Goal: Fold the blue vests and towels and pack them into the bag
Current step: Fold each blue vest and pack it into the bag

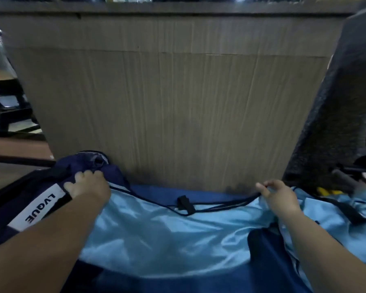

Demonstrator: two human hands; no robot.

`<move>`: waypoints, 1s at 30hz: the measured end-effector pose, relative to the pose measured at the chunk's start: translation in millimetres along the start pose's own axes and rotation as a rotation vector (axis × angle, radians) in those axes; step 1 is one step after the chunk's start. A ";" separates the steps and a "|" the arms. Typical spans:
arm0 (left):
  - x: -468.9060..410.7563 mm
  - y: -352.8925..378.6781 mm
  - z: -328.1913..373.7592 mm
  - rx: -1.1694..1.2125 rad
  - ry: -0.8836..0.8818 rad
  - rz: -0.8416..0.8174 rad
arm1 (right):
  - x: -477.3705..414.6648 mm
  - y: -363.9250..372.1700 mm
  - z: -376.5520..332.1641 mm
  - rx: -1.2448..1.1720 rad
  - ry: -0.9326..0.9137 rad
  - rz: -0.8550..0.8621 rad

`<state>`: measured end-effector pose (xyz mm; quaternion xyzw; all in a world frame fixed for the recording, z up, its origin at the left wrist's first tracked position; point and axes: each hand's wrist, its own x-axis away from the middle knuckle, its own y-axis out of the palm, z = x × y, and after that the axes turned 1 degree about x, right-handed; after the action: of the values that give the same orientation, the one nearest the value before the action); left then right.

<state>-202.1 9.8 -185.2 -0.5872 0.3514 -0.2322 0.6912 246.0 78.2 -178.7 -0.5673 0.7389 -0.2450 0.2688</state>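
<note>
Wood-grain laminate panel (178, 102), upright and vertically streaked, fills the background, with floor showing at its lower left. Before its base lies a light-blue glossy vest (167, 233), spread wide and creased, across the lower middle of the view; a darker blue cloth (156, 192) shows along its far edge and again beneath its near edge. A thin black cord (220, 206) runs over the vest's far edge from left to right, carrying a small black toggle (185, 205) near its middle. The right hand (277, 197) pinches this cord, and possibly the vest's edge with it, between thumb and forefinger at the right end. At the left sits a navy fabric bag (51, 180) with its gathered mouth against the panel; a white rectangular label (40, 206) on it reads "LVQUE" in black capitals. The left hand (89, 185) grips the bag's navy cloth just below the mouth, fingers curled into the fabric. More light-blue cloth crossed by a black strap (347, 210) lies at the far right. A black chair (336, 102) stands right of the panel, with a small yellow object (325, 191) near its foot, too blurred to identify.
</note>
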 end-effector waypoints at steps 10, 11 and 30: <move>132.2 46.2 143.5 0.446 0.755 -0.165 | 26.0 5.4 47.8 0.138 0.151 -0.314; 141.1 56.2 151.7 0.459 0.778 -0.167 | 27.9 5.2 50.3 0.148 0.145 -0.317; 148.2 66.8 169.7 0.287 1.001 -0.600 | -8.6 -33.8 52.3 -0.282 0.108 -0.107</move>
<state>16.0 24.6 -271.1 -0.3810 0.4181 -0.7106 0.4184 307.0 75.6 -193.5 -0.6238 0.7482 -0.1828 0.1328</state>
